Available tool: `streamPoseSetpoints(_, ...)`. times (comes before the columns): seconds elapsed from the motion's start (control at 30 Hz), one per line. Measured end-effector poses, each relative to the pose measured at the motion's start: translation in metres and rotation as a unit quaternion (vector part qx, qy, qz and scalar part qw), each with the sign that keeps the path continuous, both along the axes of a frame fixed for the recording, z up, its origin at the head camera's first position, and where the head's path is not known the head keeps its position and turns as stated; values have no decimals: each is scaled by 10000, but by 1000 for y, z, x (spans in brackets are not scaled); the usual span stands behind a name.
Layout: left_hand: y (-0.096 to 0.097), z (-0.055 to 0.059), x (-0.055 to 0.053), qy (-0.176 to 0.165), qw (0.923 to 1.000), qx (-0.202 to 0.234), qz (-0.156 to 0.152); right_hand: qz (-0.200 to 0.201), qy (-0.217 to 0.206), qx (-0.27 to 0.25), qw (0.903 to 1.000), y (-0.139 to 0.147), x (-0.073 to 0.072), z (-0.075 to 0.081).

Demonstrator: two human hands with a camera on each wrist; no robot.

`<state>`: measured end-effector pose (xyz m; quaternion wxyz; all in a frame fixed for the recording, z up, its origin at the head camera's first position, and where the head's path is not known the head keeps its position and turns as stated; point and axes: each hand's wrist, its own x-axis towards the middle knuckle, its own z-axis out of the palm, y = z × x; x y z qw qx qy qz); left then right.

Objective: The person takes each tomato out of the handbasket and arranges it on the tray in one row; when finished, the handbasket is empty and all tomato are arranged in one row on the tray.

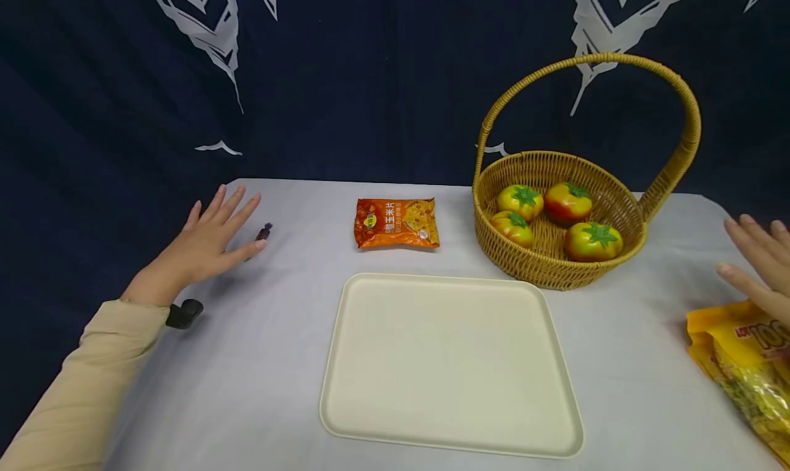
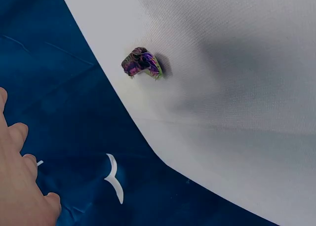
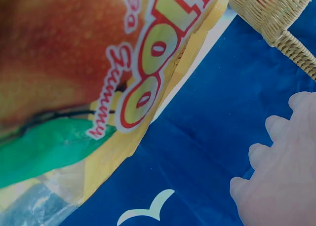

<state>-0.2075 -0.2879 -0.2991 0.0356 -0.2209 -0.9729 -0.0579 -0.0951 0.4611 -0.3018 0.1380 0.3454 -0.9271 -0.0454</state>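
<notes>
Fingers spread, my left hand (image 1: 206, 245) hovers over the left part of the table and holds nothing. Just beside its thumb lies a small dark wrapped candy (image 1: 264, 232), seen in the left wrist view as a shiny purple wrapper (image 2: 141, 62). At the right edge of the head view my right hand (image 1: 765, 262) is held out with straight fingers above a yellow gummy bag (image 1: 740, 361). The right wrist view shows that gummy bag (image 3: 148, 83) close up, with the hand (image 3: 281, 171) apart from it. Part of the right hand is cut off in the head view.
A cream tray (image 1: 450, 368) lies in the middle of the white table (image 1: 247, 389). Behind it is an orange snack packet (image 1: 396, 223). To the right, a wicker basket (image 1: 549, 272) with a tall handle holds several tomato-like fruits (image 1: 592, 242). A dark patterned cloth (image 1: 345, 80) hangs behind.
</notes>
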Motion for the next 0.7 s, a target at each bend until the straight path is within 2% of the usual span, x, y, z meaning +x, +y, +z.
streamPoseSetpoints(0.1,0,0,1,11,10000,4,-13,-279,-85,26,9996,-5,1,1)
streamPoseSetpoints(0.2,1,0,1,2,10000,14,-24,-260,-102,47,9996,-6,1,3)
streamPoseSetpoints(0.37,1,2,2,55,10000,-27,-26,70,63,240,9997,-5,1,7)
streamPoseSetpoints(0.47,1,4,2,96,9999,-68,-38,403,182,222,9988,-7,0,11)
streamPoseSetpoints(0.53,3,6,2,113,9999,-106,-52,473,197,122,9986,-8,-1,13)
streamPoseSetpoints(0.63,6,12,3,156,9997,-135,-111,170,90,-35,9998,-8,-3,14)
streamPoseSetpoints(0.7,9,17,4,202,9995,-137,-186,-739,-277,-249,9966,-9,-7,12)
